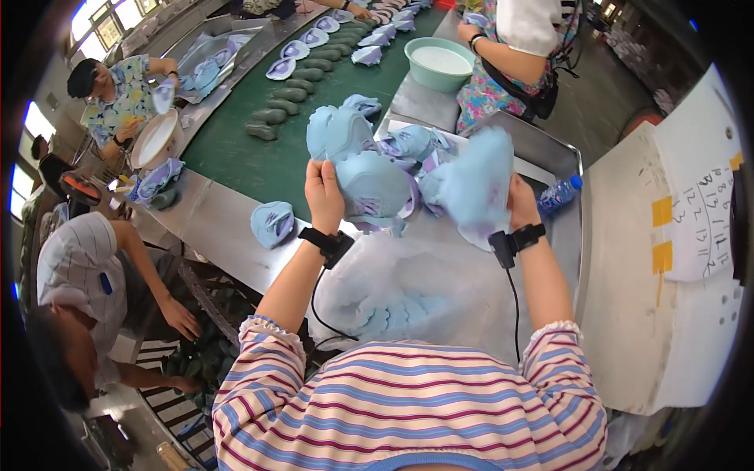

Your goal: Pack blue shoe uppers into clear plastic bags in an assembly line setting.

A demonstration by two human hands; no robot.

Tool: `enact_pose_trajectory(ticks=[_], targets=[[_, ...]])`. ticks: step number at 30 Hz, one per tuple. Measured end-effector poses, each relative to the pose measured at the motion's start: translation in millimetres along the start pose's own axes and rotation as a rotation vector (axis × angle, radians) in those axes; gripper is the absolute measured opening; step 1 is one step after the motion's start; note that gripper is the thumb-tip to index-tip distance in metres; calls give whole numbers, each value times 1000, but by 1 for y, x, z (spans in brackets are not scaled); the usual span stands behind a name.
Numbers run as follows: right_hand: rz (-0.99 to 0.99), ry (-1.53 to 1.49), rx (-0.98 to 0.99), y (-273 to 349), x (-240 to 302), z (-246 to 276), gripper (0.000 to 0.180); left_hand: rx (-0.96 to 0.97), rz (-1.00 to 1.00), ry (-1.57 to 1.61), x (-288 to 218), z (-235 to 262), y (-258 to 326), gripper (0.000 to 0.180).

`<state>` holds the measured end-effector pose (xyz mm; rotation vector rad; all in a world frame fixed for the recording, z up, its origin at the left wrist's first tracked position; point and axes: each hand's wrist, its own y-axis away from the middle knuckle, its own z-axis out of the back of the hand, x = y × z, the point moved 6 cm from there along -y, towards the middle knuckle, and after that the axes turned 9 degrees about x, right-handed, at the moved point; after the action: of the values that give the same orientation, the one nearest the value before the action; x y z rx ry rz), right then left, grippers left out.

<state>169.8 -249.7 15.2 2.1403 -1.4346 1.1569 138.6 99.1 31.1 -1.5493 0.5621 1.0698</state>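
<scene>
Striped shirt (408, 400) nearest; left grip (323, 193) pinches blue upper (371, 185), right grip (521, 203) a blurred upper (477, 179).

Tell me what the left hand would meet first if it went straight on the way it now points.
Probably the light-blue, rounded, soft-looking shoe upper just beyond the left hand; depth is unclear, and its fingers may even touch it.

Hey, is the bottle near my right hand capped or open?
Capped: a blue cap covers the end of the bottle pointing away from your right hand. How tightly, I cannot tell.
</scene>
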Motion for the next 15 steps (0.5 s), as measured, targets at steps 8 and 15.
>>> enact_pose_trajectory(ticks=[8, 15], targets=[[423, 1195, 108, 4, -40, -144, 17, 91, -10, 355, -41, -31, 28, 17], [637, 1258, 329, 31, 0, -179, 13, 411, -97, 336, -64, 14, 12, 15]])
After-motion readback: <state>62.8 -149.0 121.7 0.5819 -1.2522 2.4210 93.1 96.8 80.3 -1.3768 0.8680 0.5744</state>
